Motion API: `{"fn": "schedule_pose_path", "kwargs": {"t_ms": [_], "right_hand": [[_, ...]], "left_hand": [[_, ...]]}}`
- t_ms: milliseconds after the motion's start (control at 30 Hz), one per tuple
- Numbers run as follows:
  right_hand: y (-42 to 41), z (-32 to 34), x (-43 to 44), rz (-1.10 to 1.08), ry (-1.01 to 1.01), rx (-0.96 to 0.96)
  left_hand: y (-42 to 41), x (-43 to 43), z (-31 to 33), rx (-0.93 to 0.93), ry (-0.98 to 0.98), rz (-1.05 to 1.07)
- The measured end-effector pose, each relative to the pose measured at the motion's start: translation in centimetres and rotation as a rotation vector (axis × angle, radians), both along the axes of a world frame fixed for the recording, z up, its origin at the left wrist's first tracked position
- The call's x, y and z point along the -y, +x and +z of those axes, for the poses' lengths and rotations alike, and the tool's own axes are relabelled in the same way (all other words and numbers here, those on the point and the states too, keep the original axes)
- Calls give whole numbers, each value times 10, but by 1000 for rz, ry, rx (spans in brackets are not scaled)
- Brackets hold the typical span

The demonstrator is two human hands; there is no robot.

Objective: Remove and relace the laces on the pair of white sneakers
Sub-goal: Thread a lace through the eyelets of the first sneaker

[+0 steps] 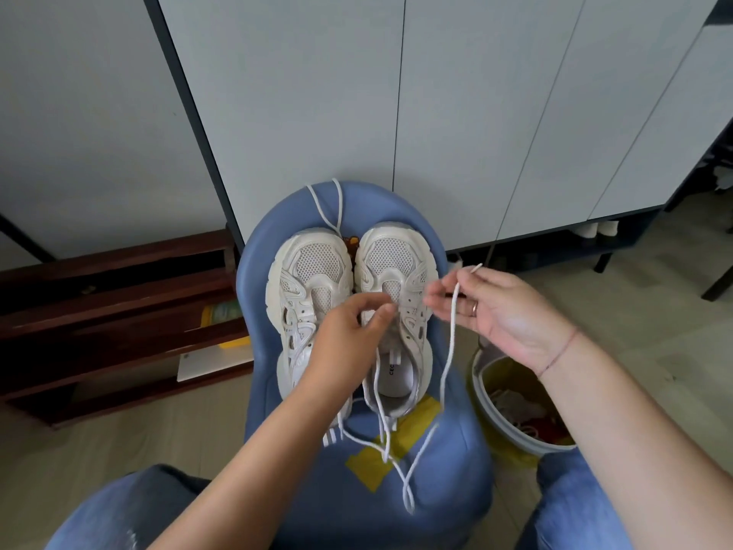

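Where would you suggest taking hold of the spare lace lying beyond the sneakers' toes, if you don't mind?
I'd pinch the spare lace from above, midway along its two strands: they lie flat and close together on the bare blue seat there, whereas nearer the left sneaker the toes would probably crowd the pinch.

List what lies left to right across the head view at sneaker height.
Dark wooden rack → left sneaker → right sneaker → right hand, holding the lace.

A single wide-angle head-worn view looks forward and steeply down, close over the blue stool (254,299).
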State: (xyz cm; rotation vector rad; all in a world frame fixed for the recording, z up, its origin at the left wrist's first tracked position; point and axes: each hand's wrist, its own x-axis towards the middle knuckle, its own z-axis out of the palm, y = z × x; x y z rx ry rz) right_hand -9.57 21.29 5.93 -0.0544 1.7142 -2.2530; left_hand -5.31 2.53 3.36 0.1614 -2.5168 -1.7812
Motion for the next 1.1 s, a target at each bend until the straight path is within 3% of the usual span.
{"fn": "schedule_pose_path", "kwargs": {"t_ms": [133, 333, 533, 700, 833, 1100], "right_hand": [[-13, -9, 18, 1, 459, -141], [-42, -5, 21, 27, 1043, -421], [-43, -14, 17, -65, 1113, -500], [-41, -11, 22, -43, 1199, -602], [-40, -7, 23, 66, 1409, -720], [-44, -6, 29, 54, 1513, -729]], "left_hand": [[-21, -13, -5, 62, 25, -8], [-33, -23, -14, 170, 269, 1], [-43, -18, -21, 259, 580, 6], [-43, -19, -24, 251, 596, 7], [-39, -23, -22, 217, 610, 41], [-33, -27, -16, 187, 641, 53]]}}
